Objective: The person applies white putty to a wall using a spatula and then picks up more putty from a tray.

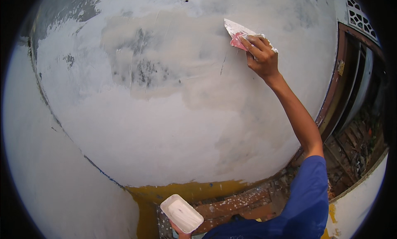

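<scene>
My right hand [261, 55] is raised high against the wall, its fingers closed round a pink and white putty knife [238, 35]. White paste coats the blade and some of my fingers. The blade lies at or very close to the wall [173, 127], which has damp-looking grey patches, white filler and dark specks. Low in front of me my left hand [180, 232] holds a shallow white plastic tray [182, 214] with white paste spread inside. Most of that hand is hidden under the tray.
A second white wall [49, 168] meets this one in a cracked corner at left. A brown door frame [340, 65] and a patterned vent [360, 17] stand at right. Paint-spattered planks [231, 201] lie below, beside a yellow wall base [182, 192].
</scene>
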Demonstrator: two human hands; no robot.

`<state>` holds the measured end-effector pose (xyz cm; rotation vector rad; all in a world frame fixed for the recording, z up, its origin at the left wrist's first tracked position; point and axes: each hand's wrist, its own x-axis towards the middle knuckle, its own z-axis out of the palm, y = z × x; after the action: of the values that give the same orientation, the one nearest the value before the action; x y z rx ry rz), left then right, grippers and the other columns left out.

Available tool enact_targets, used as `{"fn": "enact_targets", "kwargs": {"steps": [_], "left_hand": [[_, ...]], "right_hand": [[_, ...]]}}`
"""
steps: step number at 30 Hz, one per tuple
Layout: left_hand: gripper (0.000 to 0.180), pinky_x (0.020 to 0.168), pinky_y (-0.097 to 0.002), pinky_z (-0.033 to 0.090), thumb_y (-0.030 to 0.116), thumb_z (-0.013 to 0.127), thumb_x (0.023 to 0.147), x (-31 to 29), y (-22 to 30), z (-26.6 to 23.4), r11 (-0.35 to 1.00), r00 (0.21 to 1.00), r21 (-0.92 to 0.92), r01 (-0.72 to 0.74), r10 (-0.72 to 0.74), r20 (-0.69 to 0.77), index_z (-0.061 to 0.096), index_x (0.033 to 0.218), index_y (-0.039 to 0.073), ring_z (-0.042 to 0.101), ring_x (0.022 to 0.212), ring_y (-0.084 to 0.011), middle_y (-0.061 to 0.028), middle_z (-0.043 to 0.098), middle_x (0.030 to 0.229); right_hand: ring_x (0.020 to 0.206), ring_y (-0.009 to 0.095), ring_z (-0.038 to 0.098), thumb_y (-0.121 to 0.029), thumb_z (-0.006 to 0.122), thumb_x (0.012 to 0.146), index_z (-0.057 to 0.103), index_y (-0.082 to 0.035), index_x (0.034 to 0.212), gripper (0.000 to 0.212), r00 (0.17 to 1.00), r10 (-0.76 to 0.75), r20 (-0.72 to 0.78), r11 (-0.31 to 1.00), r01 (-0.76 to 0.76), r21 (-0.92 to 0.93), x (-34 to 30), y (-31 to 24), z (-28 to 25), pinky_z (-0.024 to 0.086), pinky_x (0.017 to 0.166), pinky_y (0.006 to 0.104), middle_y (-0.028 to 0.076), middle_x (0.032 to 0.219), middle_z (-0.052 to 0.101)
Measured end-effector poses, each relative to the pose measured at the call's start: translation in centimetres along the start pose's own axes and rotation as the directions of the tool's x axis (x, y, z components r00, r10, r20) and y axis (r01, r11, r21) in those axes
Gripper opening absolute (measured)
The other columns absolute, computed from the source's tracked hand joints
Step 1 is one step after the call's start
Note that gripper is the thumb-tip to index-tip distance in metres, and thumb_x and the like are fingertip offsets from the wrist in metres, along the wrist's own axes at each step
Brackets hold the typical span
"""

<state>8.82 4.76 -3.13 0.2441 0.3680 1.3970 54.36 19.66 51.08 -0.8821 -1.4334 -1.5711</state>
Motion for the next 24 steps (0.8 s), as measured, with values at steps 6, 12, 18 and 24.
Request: {"fn": "enact_targets", "kwargs": {"steps": [6,12,18,24], "left_hand": [[0.064,0.103,-0.056,0.044,0.057,0.036,0.096,-0.6,-0.8,1.9,0.997,0.999,0.065,-0.04,0.038,0.037,0.042,0.144,0.016,0.056,0.12,-0.0364,-0.0104,0.053,0.139],[0.064,0.103,-0.0561,0.044,0.057,0.036,0.096,-0.6,-1.6,0.9,0.998,0.999,0.053,-0.038,0.037,0.023,0.042,0.144,0.016,0.055,0.12,-0.0366,-0.0104,0.052,0.139],[0.064,0.103,-0.0562,0.043,0.057,0.036,0.096,-1.0,-1.5,0.5,0.998,0.999,0.044,-0.046,0.045,0.026,0.042,0.145,0.016,0.055,0.121,-0.0367,-0.0104,0.052,0.14],[0.064,0.104,-0.0563,0.043,0.057,0.036,0.096,-1.5,-1.1,-0.7,0.998,0.999,0.042,-0.05,0.05,-0.004,0.042,0.145,0.016,0.055,0.121,-0.0369,-0.0104,0.052,0.14]], "right_hand": [[0.084,0.02,0.066,-0.001,0.068,0.065,0.073,-0.018,0.102,0.041,0.956,-0.144,0.257,0.951,0.062,0.302,-9.8,-9.6,-2.9,0.055,0.072,0.0334,-0.001,0.098,0.067],[0.095,0.029,0.063,0.009,0.062,0.061,0.072,-0.013,0.114,0.059,1.0,0.01,0.028,0.976,-0.015,0.215,-6.9,-7.6,-0.6,0.05,0.084,0.0384,0.007,0.104,0.068],[0.098,0.028,0.061,0.009,0.061,0.061,0.072,-0.014,0.115,0.059,0.976,0.011,0.216,0.983,-0.051,0.177,-14.3,-9.5,0.4,0.048,0.089,0.0392,0.007,0.112,0.066],[0.093,0.027,0.064,0.011,0.062,0.063,0.074,-0.015,0.107,0.053,0.99,0.11,0.088,0.958,-0.129,0.257,-8.5,-7.5,-3.0,0.052,0.081,0.038,0.003,0.099,0.07]]}}
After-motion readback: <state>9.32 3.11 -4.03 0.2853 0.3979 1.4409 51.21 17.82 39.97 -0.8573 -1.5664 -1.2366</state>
